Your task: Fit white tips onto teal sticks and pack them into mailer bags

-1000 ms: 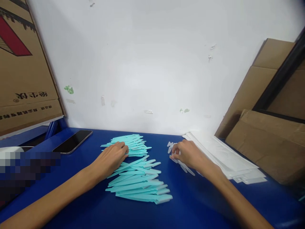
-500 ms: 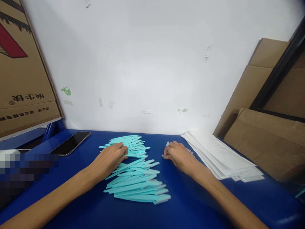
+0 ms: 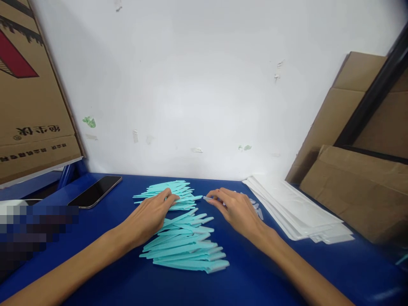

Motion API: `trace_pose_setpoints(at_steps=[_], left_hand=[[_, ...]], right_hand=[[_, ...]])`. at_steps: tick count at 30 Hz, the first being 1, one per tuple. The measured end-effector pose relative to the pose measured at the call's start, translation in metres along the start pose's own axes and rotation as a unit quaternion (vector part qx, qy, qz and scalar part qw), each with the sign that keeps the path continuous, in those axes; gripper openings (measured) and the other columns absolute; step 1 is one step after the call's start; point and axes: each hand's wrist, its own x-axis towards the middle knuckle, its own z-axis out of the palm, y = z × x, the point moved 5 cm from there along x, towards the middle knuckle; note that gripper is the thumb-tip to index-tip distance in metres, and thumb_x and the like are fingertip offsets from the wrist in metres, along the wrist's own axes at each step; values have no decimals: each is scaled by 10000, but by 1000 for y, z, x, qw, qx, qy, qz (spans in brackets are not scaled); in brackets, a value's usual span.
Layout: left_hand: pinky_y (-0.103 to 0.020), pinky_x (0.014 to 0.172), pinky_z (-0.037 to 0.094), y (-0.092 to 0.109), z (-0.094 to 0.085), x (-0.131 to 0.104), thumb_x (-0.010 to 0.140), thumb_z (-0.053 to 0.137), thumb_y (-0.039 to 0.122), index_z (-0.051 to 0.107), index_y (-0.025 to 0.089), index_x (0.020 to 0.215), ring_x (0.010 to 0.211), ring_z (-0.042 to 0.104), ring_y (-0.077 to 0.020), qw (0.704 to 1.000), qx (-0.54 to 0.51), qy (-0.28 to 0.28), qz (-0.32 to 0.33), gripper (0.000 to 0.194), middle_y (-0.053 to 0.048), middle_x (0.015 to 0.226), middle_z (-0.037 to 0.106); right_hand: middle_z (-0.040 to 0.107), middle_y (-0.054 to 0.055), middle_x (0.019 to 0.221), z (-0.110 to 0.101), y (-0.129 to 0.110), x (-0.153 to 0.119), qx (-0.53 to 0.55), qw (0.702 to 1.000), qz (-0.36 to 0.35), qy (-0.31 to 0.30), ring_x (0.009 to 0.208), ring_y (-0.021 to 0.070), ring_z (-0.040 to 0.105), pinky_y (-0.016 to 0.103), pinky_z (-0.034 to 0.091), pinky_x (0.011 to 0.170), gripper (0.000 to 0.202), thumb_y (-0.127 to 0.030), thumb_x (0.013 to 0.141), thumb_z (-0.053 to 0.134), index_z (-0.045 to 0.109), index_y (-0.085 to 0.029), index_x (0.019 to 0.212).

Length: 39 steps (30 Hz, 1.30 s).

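Observation:
Two groups of turquoise eyebrow razors lie on the blue tabletop (image 3: 255, 272). The farther razors (image 3: 168, 187) show no caps, while the nearer razors (image 3: 183, 246) have translucent caps over their right ends. My left hand (image 3: 151, 216) is closed over the farther group, pinching a turquoise razor (image 3: 196, 198) that points right. Between the thumb and finger of my right hand (image 3: 239, 212) is a small clear cap (image 3: 208, 198), its end right by the razor's tip. Whether they touch, I cannot tell. Loose clear caps (image 3: 257, 208) lie partly hidden behind my right hand.
A stack of white plastic bags (image 3: 296, 208) lies to the right, with brown cardboard (image 3: 350, 191) beside it. On the left are a phone (image 3: 95, 191) and a large printed carton (image 3: 38, 97). A white wall (image 3: 191, 93) rises behind the table.
My right hand has come left from the loose caps with one cap in its fingers. My left hand has shifted slightly right, with a razor now pointing toward the cap.

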Motion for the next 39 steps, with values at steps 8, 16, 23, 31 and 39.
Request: trace_pose_setpoints(at_steps=[8, 16, 23, 31, 39], left_hand=[[-325, 749, 446, 2, -1, 2, 731, 322, -115, 542, 208, 1226, 951, 615, -242, 1000, -4, 2, 9, 631, -80, 1094, 596], [-295, 685, 428, 11, -8, -1, 880, 346, -27, 567, 221, 1171, 855, 603, -208, 996, -62, 34, 52, 442, -57, 1034, 630], [-287, 590, 372, 19, -5, -7, 831, 355, -30, 610, 210, 1096, 739, 590, -189, 997, -30, 28, 62, 439, -49, 914, 666], [-311, 679, 422, 29, -7, -3, 1015, 340, 85, 616, 210, 1136, 802, 588, -207, 996, -51, 4, 72, 325, -48, 924, 665], [-398, 815, 428, 12, -13, 6, 1085, 313, 189, 656, 161, 1004, 912, 535, -253, 999, 0, -15, 40, 354, -94, 971, 640]], right_hand=[[776, 27, 1054, -4, -2, 0, 31, 999, -19, 38, 882, 160, 742, 255, 536, 750, 254, -359, 1074, 513, 730, -247, 1144], [780, 39, 1006, -5, -11, -1, 142, 988, -48, 37, 861, 168, 735, 268, 546, 763, 273, -389, 1059, 535, 749, -229, 1115], [763, 40, 858, 3, -26, -7, 241, 968, -23, 70, 699, 155, 703, 263, 566, 673, 262, -376, 1036, 578, 791, -223, 1049], [785, 34, 986, 8, -19, -6, 133, 989, -58, 10, 873, 177, 727, 278, 549, 781, 248, -351, 1052, 557, 763, -248, 1144], [774, 26, 1007, 17, -22, -4, 48, 990, -96, -92, 964, 198, 667, 310, 505, 857, 305, -429, 1057, 517, 748, -256, 1158]])
